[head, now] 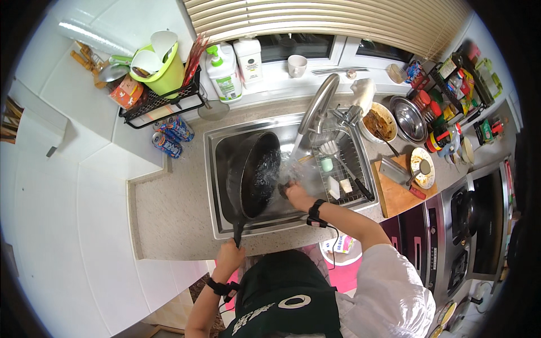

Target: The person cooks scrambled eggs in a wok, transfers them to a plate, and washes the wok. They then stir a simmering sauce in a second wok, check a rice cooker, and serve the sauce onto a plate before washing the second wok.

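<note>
My left hand (229, 256) grips the handle of a black wok (249, 181), which is tipped on its side in the stainless steel sink (210, 203). Water runs from the curved faucet (320, 98) beside the wok's right rim and splashes there. Inside the wok, its dark surface looks wet. My right hand (298, 196) is closed on a dark, blurred scrubber-like thing (285, 188) just right of the wok. To its right, a wire rack (362, 173) in the sink holds a slotted spatula (344, 164), a green item (326, 164) and pale sponges (333, 187).
Right of the sink lie a cutting board (386, 203) with a cleaver (395, 170), a soiled plate (427, 177) and a bowl of food (391, 114). Drink cans (167, 145) stand left, soap bottles (225, 76) behind. A stove (452, 236) is at the far right.
</note>
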The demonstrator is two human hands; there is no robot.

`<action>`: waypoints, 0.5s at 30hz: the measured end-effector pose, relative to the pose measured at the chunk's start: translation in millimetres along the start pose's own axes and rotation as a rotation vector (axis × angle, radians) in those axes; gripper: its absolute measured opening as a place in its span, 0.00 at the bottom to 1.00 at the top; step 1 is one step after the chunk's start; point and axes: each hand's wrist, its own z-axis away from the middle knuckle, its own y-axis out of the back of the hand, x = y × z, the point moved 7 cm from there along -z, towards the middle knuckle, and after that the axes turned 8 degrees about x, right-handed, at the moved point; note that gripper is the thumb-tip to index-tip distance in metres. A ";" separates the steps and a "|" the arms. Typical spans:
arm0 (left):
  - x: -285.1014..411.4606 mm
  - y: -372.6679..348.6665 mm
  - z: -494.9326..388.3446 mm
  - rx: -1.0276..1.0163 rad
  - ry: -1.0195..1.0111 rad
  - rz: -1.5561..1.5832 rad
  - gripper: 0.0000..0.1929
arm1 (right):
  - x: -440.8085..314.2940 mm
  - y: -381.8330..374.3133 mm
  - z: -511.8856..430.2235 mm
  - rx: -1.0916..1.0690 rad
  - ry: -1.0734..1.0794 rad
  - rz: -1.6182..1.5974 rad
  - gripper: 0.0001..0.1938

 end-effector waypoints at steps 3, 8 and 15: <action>-25.9 10.8 -7.4 0.093 0.023 -0.145 0.11 | -12.4 68.3 19.8 0.045 -0.044 -0.122 0.17; -28.3 49.8 -29.8 0.180 -0.008 -0.348 0.12 | 12.8 86.9 37.1 0.195 -0.206 -0.249 0.22; -11.2 53.2 -33.7 0.154 -0.202 -0.005 0.10 | 59.6 127.3 59.6 0.479 -0.263 -0.355 0.18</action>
